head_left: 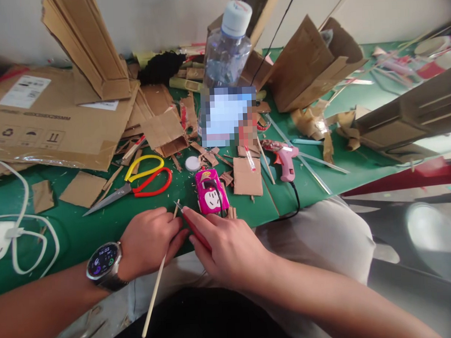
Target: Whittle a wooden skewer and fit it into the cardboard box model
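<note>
My left hand [148,240], with a watch [105,264] on its wrist, is closed around a thin wooden stick [155,299] near the table's front edge. The stick's lower end points down toward my lap, and its upper tip shows past the fingers. In my closed right hand [232,250] is a red-handled knife [198,230], its small pointed blade at the stick's upper end. Just beyond the right hand lies a pink power socket [211,191] with a black plug in it. Scissors [130,188] with yellow and red handles lie beyond my left hand.
A pink hot glue gun [286,162] lies to the right, its cord running off the edge. A clear bottle [227,55] stands at the back behind a blurred screen [227,114]. Cardboard scraps [83,188], a large flattened box [61,120] and a white cable [25,205] surround the workspace.
</note>
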`<action>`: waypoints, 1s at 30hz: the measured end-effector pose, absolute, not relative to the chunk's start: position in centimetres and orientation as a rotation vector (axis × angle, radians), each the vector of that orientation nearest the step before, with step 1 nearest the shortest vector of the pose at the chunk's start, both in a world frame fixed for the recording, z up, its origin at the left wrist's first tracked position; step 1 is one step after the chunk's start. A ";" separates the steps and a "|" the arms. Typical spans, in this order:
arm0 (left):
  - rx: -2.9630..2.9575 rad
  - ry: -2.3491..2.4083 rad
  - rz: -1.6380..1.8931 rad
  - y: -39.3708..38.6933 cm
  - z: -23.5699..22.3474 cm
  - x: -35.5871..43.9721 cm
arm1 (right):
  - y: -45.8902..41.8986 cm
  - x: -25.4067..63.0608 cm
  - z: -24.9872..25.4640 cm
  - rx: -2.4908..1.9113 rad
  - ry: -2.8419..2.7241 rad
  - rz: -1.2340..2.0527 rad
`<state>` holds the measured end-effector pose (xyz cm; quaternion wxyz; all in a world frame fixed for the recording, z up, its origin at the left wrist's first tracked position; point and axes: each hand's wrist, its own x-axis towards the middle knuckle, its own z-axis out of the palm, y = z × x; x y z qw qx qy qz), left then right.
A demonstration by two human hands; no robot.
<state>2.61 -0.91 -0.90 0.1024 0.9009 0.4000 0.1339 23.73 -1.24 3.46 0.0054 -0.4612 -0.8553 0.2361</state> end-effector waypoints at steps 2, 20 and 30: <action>2.671 1.191 0.409 -1.0 -1.0 2.6 | -1.2 23.8 3.4 -1.437 -2.676 0.735; 2.673 1.195 0.400 -1.0 -0.9 2.6 | -1.6 23.9 2.9 -1.382 -2.678 0.630; 2.644 1.192 0.442 -0.9 -1.1 2.6 | -1.8 23.1 2.6 -1.428 -2.751 0.403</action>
